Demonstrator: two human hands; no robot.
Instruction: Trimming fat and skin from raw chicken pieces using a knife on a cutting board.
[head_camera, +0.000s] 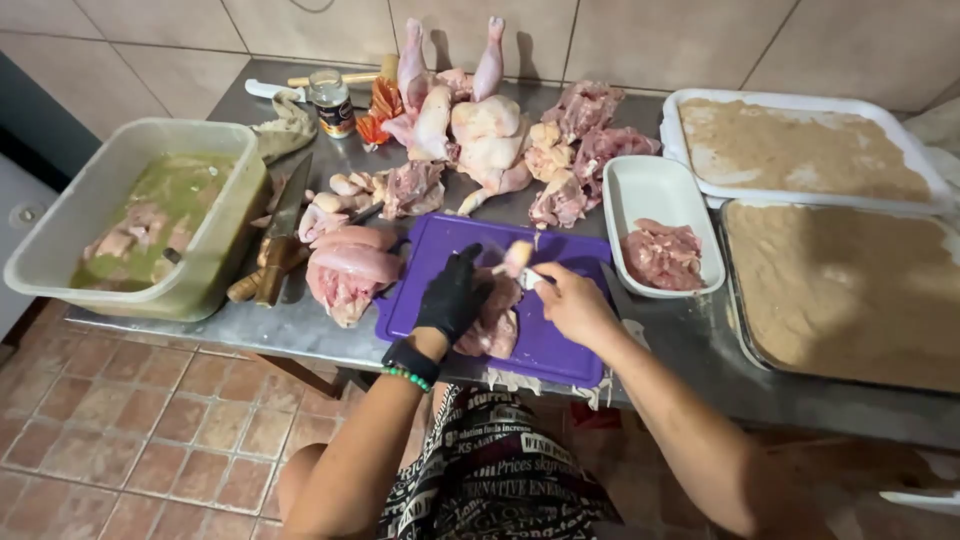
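Your two hands work over one purple cutting board (560, 345) at the front edge of the steel bench (300, 325). Your left hand (452, 292), in a black glove, is pressed down with fingers curled on the piece of raw chicken (492, 318) lying on the board. Your right hand (572, 303), bare, is closed around the handle of a small knife (528, 279), whose blade meets the meat just beside the gloved fingers.

Left of the board lies one large chicken breast piece (345, 272), touching the board's edge. Beyond it, one cleaver (285, 225) rests with its wooden handle toward the front edge. At the left end stands one pale plastic tub (60, 235) holding chicken pieces in green marinade.

Right of the board sits one small white dish (650, 185) with a few cut pieces of meat in it. At the right end are two large trays of breadcrumbs (850, 290), one behind the other.

Along the back edge you have two whole plucked chickens (470, 120), legs up against the tiled wall, several chicken carcass pieces (585, 140) beside them, and one small glass jar (330, 100).
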